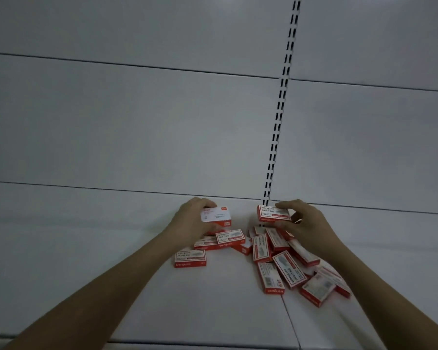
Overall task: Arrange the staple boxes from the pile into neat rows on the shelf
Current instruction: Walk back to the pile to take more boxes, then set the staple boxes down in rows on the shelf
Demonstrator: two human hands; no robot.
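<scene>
Both arms reach forward over the white shelf [111, 236] toward its far edge, where it meets the panelled back wall [137, 122]. The left hand [191, 221] holds a staple box [216, 215] lifted a little above the others, its pale face turned up, the grip closed on it with the thumb along the far edge and the fingers curled under the near side. The right hand [305, 223] pinches a second staple box [273, 213] with a red-bordered label, thumb on top at the far side and fingers below, just in front of the slotted upright [280, 109] in the back wall. Under and between the hands lies the loose pile of boxes [278, 251], red and white, tilted and overlapping at all angles, spreading from the middle of the shelf toward the near right. A few boxes sit to the left of it beneath the left hand, one lone box [190, 258] lying flat and square nearest the left forearm. The light is dim, so I cannot quite tell whether the held boxes touch anything below them.
</scene>
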